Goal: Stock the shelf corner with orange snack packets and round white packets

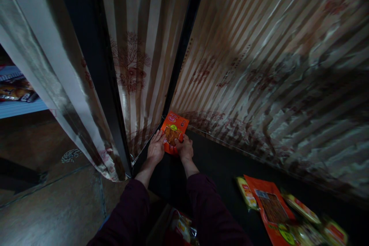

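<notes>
as left hand (156, 148), right hand (184, 149) fingers clamp orange packet (174, 128) | wall corner (166, 117) | shelf (225, 165) free rightward

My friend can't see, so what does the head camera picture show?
The left hand and right hand hold an orange snack packet in the back corner of a dark shelf, against striped paper. More snack packets lie on the shelf to the right.

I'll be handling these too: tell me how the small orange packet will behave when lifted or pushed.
Probably light and floppy: the orange packet looks thin and flat, propped by the left hand and right hand at its lower edge. Its glossy film may slide on the black shelf. Unsupported, it likely flops over.
</notes>
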Available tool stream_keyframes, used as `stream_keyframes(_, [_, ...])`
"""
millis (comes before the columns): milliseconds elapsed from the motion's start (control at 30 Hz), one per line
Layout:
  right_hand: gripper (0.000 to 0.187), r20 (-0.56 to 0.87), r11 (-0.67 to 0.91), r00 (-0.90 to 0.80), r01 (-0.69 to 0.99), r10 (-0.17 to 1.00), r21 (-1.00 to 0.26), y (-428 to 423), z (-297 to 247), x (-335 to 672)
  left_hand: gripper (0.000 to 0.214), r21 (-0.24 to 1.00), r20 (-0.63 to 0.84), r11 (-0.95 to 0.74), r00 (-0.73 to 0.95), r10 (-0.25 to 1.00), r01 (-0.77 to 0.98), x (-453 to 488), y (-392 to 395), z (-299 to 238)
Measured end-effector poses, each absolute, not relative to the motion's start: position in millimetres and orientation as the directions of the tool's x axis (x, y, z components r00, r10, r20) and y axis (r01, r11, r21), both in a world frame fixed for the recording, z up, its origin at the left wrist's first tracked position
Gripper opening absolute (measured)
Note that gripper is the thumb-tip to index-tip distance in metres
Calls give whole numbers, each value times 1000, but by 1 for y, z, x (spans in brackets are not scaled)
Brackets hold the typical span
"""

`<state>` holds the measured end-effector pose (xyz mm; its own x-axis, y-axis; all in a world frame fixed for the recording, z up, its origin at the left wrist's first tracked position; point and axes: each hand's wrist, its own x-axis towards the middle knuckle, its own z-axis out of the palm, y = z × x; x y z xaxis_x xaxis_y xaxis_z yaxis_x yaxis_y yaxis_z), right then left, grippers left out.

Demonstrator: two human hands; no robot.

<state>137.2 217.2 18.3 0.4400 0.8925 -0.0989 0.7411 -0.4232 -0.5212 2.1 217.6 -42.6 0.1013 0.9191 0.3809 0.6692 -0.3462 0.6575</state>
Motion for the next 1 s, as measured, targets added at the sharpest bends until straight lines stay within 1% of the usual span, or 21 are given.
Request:
stream_keyframes(133, [50,-139,-446,444,724,885,-526,216,20,136,49,656,342,-331,124,932,678,2,218,-40])
stream_keyframes(267, [49,-132,-429,432,719,892,-546,214,19,136,49,635,341,-333,134,930,697,1,217,-37])
stream_keyframes(333, [49,-114,-401,421,695,900,-597,211,17,137,50,632,350,-335,128,928,699,1,217,-35])
stream_keyframes(433, [50,-70,-333,409,619,910,-711,200,10,142,49,639,379,-352,118,918,684,1,214,-31])
stream_keyframes(500, [51,-39,-300,415,586,909,-753,189,6,148,46,645,407,-377,118,906,665,4,209,-28])
stream_keyframes(667, [46,-21,-328,456,605,890,-725,155,0,164,44,655,425,-415,146,893,631,20,189,-15])
stream_keyframes(833, [36,-25,-294,423,586,906,-755,118,0,177,41,620,422,-513,299,856,594,42,158,-1])
stream_keyframes(1000, [29,-5,-238,341,643,940,-728,73,8,195,40,600,416,-645,504,757,474,62,116,6])
